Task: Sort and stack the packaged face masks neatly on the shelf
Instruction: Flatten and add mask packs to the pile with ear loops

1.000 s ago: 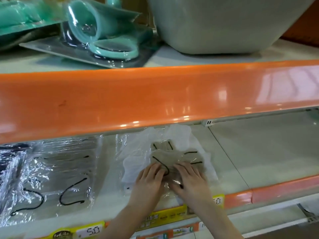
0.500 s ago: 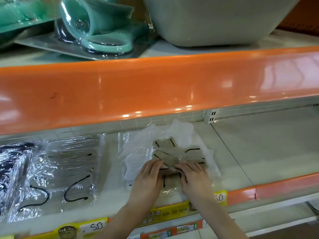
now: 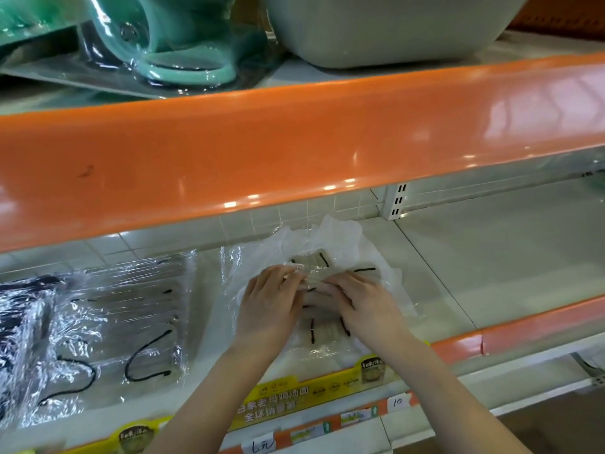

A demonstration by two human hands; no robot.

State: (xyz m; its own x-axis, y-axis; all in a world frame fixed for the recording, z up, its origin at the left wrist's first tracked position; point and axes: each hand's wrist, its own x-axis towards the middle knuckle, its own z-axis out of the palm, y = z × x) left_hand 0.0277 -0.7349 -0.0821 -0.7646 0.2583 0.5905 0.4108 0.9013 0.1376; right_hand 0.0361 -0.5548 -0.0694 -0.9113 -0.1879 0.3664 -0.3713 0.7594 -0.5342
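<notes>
Both hands, the left hand (image 3: 268, 301) and right hand (image 3: 363, 303), pinch the crinkly mask packet (image 3: 322, 326) lying mid-shelf (image 3: 491, 263); it looks light, floppy and slippery, best gripped by its edges.

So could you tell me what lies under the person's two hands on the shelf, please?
A clear-wrapped mask packet with black ear loops, on crumpled white plastic. Left hand and right hand cover its middle.
</notes>
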